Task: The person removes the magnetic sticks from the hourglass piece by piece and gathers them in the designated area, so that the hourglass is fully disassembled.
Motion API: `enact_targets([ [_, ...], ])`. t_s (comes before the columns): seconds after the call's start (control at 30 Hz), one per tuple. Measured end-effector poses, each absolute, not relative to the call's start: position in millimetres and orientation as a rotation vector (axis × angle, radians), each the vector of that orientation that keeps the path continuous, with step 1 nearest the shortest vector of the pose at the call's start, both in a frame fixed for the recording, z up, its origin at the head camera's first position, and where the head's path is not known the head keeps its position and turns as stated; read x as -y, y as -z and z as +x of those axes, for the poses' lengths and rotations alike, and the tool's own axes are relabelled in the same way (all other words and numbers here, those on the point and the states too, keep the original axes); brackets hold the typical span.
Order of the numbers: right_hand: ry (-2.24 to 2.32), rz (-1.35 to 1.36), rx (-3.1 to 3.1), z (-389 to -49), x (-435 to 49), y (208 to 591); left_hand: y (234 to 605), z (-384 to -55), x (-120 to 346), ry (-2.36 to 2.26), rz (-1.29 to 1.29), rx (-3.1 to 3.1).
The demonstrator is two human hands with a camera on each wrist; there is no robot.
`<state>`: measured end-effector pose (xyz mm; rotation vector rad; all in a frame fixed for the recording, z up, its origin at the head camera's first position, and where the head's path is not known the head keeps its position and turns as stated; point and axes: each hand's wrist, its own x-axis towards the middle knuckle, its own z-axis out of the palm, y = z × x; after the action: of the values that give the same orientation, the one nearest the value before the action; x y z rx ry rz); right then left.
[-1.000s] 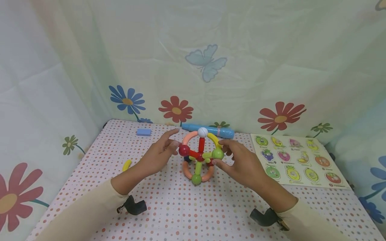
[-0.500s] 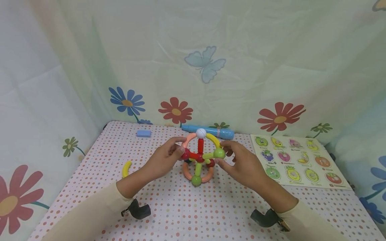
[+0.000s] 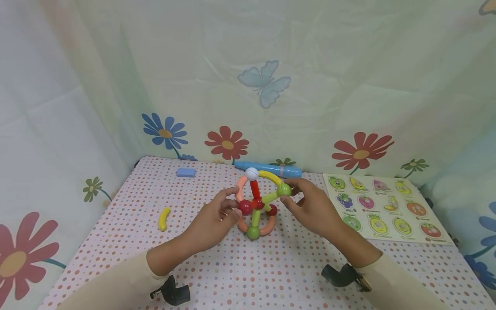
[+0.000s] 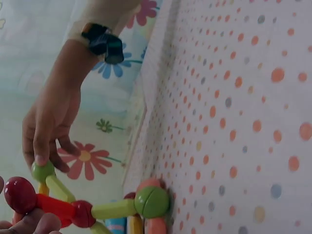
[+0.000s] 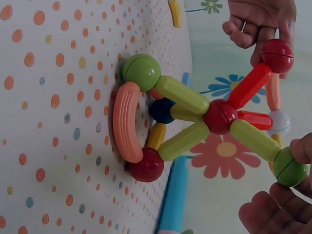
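Observation:
A toy structure of magnetic balls and rods (image 3: 258,203) stands on the table, its curved rods forming a ring at the base. Its upper part tilts, the left side lower. My left hand (image 3: 212,220) holds the upper left red ball (image 3: 245,207) by thumb and fingers. Over on the other side, my right hand (image 3: 313,207) pinches the upper right green ball (image 3: 284,189), thumb below and index finger above. A white ball (image 3: 252,174) tops the frame, joined to a pink and a yellow curved rod (image 3: 271,176). A dark blue base ball (image 5: 162,110) shows in the right wrist view.
A loose yellow curved rod (image 3: 164,218) lies left of the structure. Farther back are a blue block (image 3: 186,172) and a long light-blue tube (image 3: 267,168). A fruit picture board (image 3: 387,209) lies at the right. A printed curtain (image 3: 310,86) hangs behind.
My left hand has reached the red ball and moved it down and right. The green ball in my right hand has risen slightly, and the white ball has shifted left as the upper part tilted.

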<state>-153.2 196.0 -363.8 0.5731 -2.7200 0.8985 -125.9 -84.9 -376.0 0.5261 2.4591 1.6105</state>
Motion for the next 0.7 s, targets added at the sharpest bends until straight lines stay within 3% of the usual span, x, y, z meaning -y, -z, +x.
enact_targets([
  [0.7,-1.299,0.435,2.683,-173.3,-184.0,368.5,376.9,-97.4,74.7,-1.574,0.692,-2.314],
])
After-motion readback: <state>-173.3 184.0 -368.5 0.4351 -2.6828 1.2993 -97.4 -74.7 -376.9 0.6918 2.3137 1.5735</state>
